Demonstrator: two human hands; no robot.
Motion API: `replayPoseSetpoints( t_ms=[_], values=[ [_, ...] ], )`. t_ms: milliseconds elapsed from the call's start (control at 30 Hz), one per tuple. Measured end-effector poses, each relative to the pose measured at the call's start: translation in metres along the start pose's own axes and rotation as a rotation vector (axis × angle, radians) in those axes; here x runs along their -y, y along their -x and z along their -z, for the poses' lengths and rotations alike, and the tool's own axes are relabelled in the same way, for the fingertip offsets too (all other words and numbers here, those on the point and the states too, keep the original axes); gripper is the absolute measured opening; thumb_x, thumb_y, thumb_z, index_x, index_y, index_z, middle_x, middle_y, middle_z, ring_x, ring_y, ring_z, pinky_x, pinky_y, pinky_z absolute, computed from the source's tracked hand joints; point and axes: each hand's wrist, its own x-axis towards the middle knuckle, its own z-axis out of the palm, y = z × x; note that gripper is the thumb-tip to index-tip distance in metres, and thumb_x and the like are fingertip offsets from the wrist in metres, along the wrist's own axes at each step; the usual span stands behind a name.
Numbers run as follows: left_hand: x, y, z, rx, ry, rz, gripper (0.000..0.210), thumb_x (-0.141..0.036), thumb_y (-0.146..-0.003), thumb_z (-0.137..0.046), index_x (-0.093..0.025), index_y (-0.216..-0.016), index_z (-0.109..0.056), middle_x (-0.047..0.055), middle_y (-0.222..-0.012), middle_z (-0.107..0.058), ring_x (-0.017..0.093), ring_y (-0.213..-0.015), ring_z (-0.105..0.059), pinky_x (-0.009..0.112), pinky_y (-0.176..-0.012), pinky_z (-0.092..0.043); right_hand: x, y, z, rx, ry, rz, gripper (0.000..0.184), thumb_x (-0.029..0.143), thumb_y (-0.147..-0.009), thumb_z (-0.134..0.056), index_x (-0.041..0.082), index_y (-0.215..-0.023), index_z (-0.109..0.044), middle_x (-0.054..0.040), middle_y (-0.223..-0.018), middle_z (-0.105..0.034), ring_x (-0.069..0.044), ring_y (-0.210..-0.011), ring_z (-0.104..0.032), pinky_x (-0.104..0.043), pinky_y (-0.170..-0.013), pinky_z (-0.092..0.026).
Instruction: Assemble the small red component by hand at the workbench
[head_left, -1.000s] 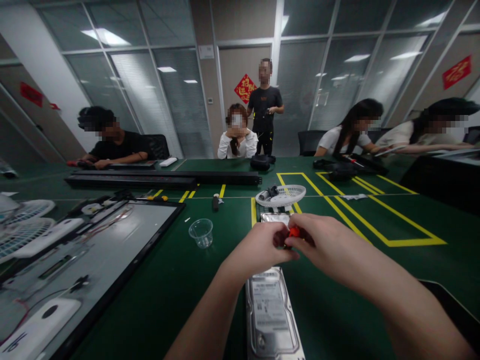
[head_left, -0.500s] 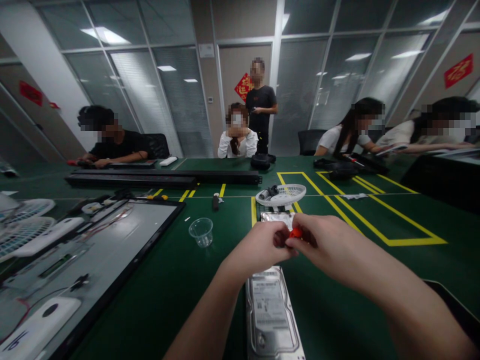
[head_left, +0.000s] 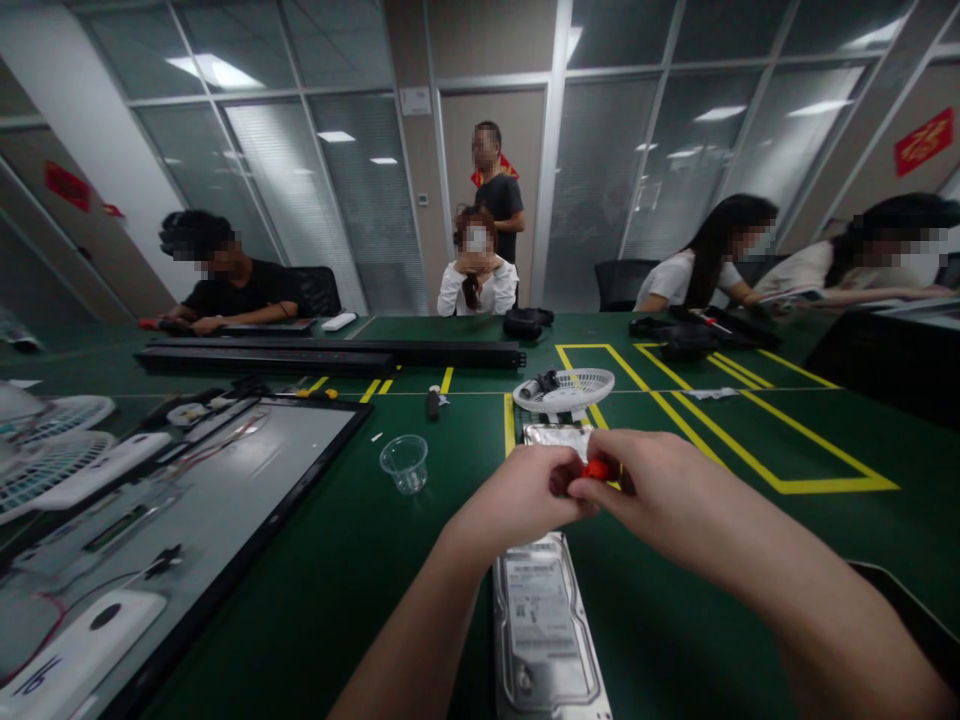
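Note:
My right hand (head_left: 649,470) pinches a small red piece (head_left: 597,469) between thumb and fingers, and its kind is mostly hidden. Closed fingers of my left hand (head_left: 529,492) meet it from the other side, and what they hold is covered. Below the hands a silver hard drive (head_left: 546,610) lies label up on the green table. Just behind the fingers shows part of another shiny metal piece (head_left: 556,437). A clear plastic cup (head_left: 405,466) stands to the left of my hands.
A white fan-grille-like basket (head_left: 592,392) holds dark parts. At left lies an opened flat panel (head_left: 300,440) with a white numbered device (head_left: 90,640) on it. Long black bars (head_left: 330,357) lie farther back. Several people sit or stand around the table (head_left: 810,440).
Both hands stay together at the red piece, with barely any movement. In the background, the standing person has moved to the left behind the seated one.

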Motion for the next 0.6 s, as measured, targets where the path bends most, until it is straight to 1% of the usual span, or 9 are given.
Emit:
replayPoseSetpoints(
  t_ms=[100,167,200,267,333,400,433,533,600],
  values=[
    [0.0005,-0.0003,0.0006,-0.004,-0.050,-0.039,0.012,-0.015,-0.082,-0.071,-0.013,-0.093,-0.075,0.006,-0.089,-0.077,0.019,-0.081,-0.069,0.029,-0.072,-0.049,0.0009,0.0010,0.0022,-0.001,-0.033,0.050,0.020,0.017,-0.095,-0.075,0.023,-0.114,-0.070,-0.0089,-0.113,-0.074,-0.028,-0.096,-0.073,-0.038,-0.078,-0.049],
    [0.0014,-0.0005,0.0011,-0.016,-0.105,-0.073,0.018,-0.014,-0.082,-0.069,-0.014,-0.099,-0.077,0.007,-0.095,-0.080,0.021,-0.087,-0.071,0.031,-0.077,-0.051,0.0018,0.0009,0.0029,0.016,-0.059,0.077,0.024,0.006,-0.096,-0.065,0.023,-0.113,-0.069,-0.0078,-0.115,-0.074,-0.026,-0.098,-0.073,-0.037,-0.082,-0.050],
    [0.0020,-0.0006,0.0011,-0.024,-0.125,-0.087,0.021,-0.014,-0.083,-0.068,-0.014,-0.101,-0.078,0.008,-0.098,-0.080,0.021,-0.088,-0.072,0.031,-0.079,-0.051,0.0022,0.0005,0.0029,0.027,-0.067,0.078,0.024,0.004,-0.097,-0.062,0.023,-0.110,-0.068,-0.0071,-0.113,-0.075,-0.025,-0.097,-0.072,-0.036,-0.081,-0.050],
    [0.0035,-0.0008,0.0006,-0.034,-0.132,-0.084,0.022,-0.016,-0.082,-0.072,-0.014,-0.102,-0.077,0.008,-0.100,-0.081,0.022,-0.089,-0.072,0.031,-0.078,-0.052,0.0024,-0.0003,0.0024,0.038,-0.067,0.055,0.016,0.009,-0.099,-0.064,0.023,-0.105,-0.068,-0.0064,-0.104,-0.076,-0.025,-0.093,-0.072,-0.035,-0.076,-0.048],
    [0.0049,-0.0009,-0.0004,-0.031,-0.091,-0.046,0.021,-0.020,-0.080,-0.077,-0.014,-0.100,-0.076,0.008,-0.096,-0.080,0.021,-0.085,-0.071,0.030,-0.073,-0.051,0.0018,-0.0007,0.0019,0.040,-0.030,0.007,0.003,0.021,-0.100,-0.070,0.023,-0.100,-0.068,-0.0065,-0.095,-0.075,-0.026,-0.085,-0.070,-0.035,-0.068,-0.045],
    [0.0053,-0.0007,-0.0012,-0.013,-0.026,-0.005,0.018,-0.021,-0.079,-0.079,-0.014,-0.095,-0.074,0.006,-0.090,-0.078,0.020,-0.080,-0.070,0.029,-0.068,-0.049,0.0008,-0.0002,0.0021,0.037,0.016,-0.032,0.010,0.031,-0.099,-0.074,0.023,-0.098,-0.068,-0.0066,-0.090,-0.074,-0.028,-0.081,-0.069,-0.037,-0.065,-0.043],
    [0.0050,-0.0005,-0.0013,-0.003,-0.001,0.005,0.015,-0.021,-0.080,-0.078,-0.014,-0.093,-0.073,0.006,-0.087,-0.077,0.019,-0.078,-0.069,0.028,-0.067,-0.048,0.0005,0.0003,0.0024,0.026,0.022,-0.032,0.011,0.032,-0.098,-0.075,0.023,-0.101,-0.069,-0.0070,-0.092,-0.074,-0.028,-0.082,-0.069,-0.037,-0.067,-0.044],
    [0.0018,0.0003,-0.0001,0.015,-0.019,-0.018,0.008,-0.017,-0.083,-0.073,-0.014,-0.090,-0.074,0.005,-0.084,-0.075,0.018,-0.078,-0.067,0.028,-0.069,-0.047,0.0010,0.0019,0.0040,-0.011,-0.031,0.041,0.019,0.022,-0.096,-0.075,0.023,-0.115,-0.069,-0.0081,-0.108,-0.074,-0.028,-0.093,-0.071,-0.039,-0.078,-0.050],
    [-0.0008,0.0008,0.0010,0.032,-0.058,-0.058,0.010,-0.014,-0.084,-0.070,-0.014,-0.093,-0.076,0.005,-0.088,-0.076,0.018,-0.082,-0.068,0.029,-0.074,-0.049,0.0022,0.0017,0.0045,-0.003,-0.066,0.095,0.020,0.010,-0.097,-0.067,0.023,-0.112,-0.069,-0.0074,-0.112,-0.072,-0.025,-0.096,-0.071,-0.038,-0.081,-0.051]
  ],
)
